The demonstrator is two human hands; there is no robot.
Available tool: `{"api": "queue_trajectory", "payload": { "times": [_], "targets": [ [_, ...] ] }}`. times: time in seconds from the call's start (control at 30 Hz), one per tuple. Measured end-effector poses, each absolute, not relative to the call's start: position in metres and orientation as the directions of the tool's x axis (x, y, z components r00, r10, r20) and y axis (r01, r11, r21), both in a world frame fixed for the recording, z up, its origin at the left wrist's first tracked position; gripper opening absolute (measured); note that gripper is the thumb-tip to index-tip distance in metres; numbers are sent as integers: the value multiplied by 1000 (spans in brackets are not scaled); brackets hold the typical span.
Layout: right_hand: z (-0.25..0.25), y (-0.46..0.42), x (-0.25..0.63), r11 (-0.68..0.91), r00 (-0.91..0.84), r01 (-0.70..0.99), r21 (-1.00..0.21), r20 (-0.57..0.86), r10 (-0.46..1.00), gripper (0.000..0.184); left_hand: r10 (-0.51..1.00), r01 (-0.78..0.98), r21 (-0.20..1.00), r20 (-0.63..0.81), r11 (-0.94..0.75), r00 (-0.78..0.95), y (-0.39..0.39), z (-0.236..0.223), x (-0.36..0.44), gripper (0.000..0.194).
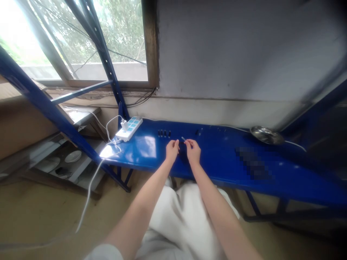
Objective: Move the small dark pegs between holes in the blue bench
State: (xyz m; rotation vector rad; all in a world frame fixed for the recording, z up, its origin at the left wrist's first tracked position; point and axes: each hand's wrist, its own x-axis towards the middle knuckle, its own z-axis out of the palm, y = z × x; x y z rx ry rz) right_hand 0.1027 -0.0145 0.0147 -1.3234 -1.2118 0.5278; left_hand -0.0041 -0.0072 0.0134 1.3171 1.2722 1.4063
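Note:
My right hand is closed in a pinch on a small, pale, see-through piece, slim like a short tube; its exact kind is too small to tell. Close beside it on the left, my left hand is also pinched, and whatever its fingertips hold is too small to make out. Both hands are over the blue table. Just behind the left hand stands a row of several small dark pieces with paler ends. Behind the right hand lie a dark piece and a clear one.
A white power strip with a plugged-in charger is at the table's left end, its cable hanging over the edge. Tiny clear bits lie toward the wall. A shiny metal dish and a blurred dark object are at the right.

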Motion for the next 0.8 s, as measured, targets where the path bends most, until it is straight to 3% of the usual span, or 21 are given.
{"api": "queue_trajectory", "payload": {
  "times": [0.23,0.37,0.6,0.8],
  "targets": [
    [13,-13,103,251,432,342,-906,389,814,35,978,182,964,205,-194,-43,-4,9,-4,36],
    [11,-12,103,266,274,367,-891,377,885,31,977,215,952,210,-215,46,-4,9,-4,30],
    [8,-7,100,285,9,403,-869,316,949,26,973,82,980,193,-184,-128,-7,14,-6,27],
    [7,-2,102,361,-52,416,-835,374,926,27,955,-5,974,220,-226,-199,-10,20,-6,25]
  ]
}}
